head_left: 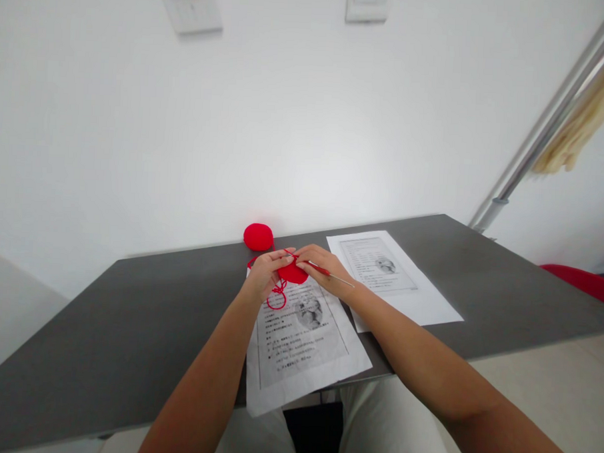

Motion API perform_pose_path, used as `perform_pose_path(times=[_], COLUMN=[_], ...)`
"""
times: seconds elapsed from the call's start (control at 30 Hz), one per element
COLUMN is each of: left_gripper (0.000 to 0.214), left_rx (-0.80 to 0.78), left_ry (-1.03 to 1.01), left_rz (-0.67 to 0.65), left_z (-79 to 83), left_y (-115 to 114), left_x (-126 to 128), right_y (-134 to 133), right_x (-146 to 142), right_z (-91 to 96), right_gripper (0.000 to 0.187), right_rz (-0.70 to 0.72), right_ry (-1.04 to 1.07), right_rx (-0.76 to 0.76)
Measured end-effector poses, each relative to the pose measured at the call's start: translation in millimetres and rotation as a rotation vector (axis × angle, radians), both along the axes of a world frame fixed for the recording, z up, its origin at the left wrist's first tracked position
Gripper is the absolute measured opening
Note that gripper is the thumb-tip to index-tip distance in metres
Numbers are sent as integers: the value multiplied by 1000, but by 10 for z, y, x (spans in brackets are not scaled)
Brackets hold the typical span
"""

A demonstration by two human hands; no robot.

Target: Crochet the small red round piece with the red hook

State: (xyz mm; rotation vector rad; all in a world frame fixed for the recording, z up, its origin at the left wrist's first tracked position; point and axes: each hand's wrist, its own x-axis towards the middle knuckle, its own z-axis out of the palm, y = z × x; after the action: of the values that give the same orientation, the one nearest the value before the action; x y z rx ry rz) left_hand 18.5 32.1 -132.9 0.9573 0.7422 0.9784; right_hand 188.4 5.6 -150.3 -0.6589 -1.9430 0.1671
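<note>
My left hand (267,270) is closed, pinching a small red crocheted piece (292,273) just above the grey table (127,339). My right hand (325,267) is closed around a thin crochet hook (334,276) whose tip goes into the red piece. A loop of red yarn (277,297) hangs below the piece and a strand runs back to a red yarn ball (258,236) near the table's far edge. Both hands hover over a printed sheet (301,347).
A second printed sheet (394,277) lies to the right of the hands. Behind the table rises a white wall with a panel (189,4) and a switch (368,4). A slanted metal pole (546,130) and a red seat (584,282) are at the right.
</note>
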Motion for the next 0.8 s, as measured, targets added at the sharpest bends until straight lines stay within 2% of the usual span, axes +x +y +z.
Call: perform_pose_path(times=[0.1,0.23,0.33,0.6,0.8], left_gripper=[24,8,6,24,43], left_rx=[-8,-57,-76,47,175], left_ry=[-44,-107,-131,-121,43], left_rz=[-18,24,62,163,280], left_z=[-2,-11,-34,-98,-109], left_y=[-13,-27,-28,-34,-50], left_x=[27,81,111,159,169], right_y=[4,3,-13,-31,-26], right_x=[-3,-20,-42,-98,-110], right_z=[5,19,28,-20,-26], right_gripper=[12,15,17,21,19], right_rz=[-3,-44,-100,-231,-258], right_ry=[-36,-96,-133,-194,-207], right_rx=[50,84,77,-3,-4])
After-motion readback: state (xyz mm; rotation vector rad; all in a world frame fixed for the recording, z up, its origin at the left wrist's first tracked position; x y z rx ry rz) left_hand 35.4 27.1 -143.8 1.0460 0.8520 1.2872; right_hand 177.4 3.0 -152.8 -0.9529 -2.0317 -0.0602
